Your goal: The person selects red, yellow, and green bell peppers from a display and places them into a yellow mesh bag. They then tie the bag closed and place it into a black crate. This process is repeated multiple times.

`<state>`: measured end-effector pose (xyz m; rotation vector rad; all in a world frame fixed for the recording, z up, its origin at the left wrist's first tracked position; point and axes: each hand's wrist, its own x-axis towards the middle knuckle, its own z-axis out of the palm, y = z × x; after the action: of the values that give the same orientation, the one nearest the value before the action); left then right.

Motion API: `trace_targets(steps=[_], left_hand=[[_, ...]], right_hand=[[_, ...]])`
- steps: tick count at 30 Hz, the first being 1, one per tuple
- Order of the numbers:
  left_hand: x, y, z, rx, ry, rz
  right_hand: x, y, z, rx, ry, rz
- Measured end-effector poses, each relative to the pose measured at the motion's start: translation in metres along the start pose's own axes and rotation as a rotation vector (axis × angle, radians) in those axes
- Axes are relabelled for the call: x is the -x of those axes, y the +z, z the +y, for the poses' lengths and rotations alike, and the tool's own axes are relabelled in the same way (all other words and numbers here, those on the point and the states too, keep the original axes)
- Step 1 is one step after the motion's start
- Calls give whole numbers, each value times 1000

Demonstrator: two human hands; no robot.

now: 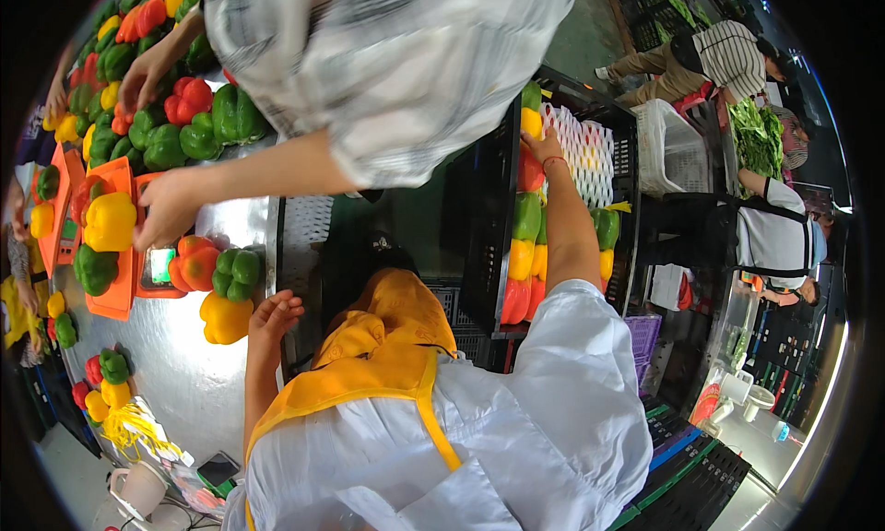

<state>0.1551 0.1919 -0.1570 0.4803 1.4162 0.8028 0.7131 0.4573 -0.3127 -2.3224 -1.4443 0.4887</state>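
My left hand [275, 315] is at the near edge of the steel table [180, 365], fingers slightly curled and holding nothing. A yellow bell pepper [226, 319] lies beside it, with a green one [236, 274] and an orange-red one [194, 263] close by. My right hand [545, 148] reaches into a black plastic crate [492, 254], touching between a red pepper [530, 171] and white foam netting [579, 144]. Whether it grips anything is unclear. Green, yellow and red peppers stand packed in rows in this crate, and my forearm hides some.
A co-worker's hand [168, 206] is by a yellow pepper [110, 221] on an orange scale [114, 296]; their sleeve [387, 81] crosses my view. Peppers are heaped at upper left [166, 147]. Yellow ties [135, 431] and a phone [218, 469] lie on the table's lower part.
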Motion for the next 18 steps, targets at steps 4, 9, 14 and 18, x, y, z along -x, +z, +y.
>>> trace_targets(steps=[4,9,14,18], left_hand=[[-3,14,2,-17,-22,-13],[-3,23,6,1,-33,-63],[-4,6,3,2,-22,-30],[-7,-9,6,-24,-28,27]], right_hand=[[-8,29,-6,16,103,21],[1,17,-11,13,91,-29],[2,26,8,-60,41,18],[-31,30,11,-34,99,-86]])
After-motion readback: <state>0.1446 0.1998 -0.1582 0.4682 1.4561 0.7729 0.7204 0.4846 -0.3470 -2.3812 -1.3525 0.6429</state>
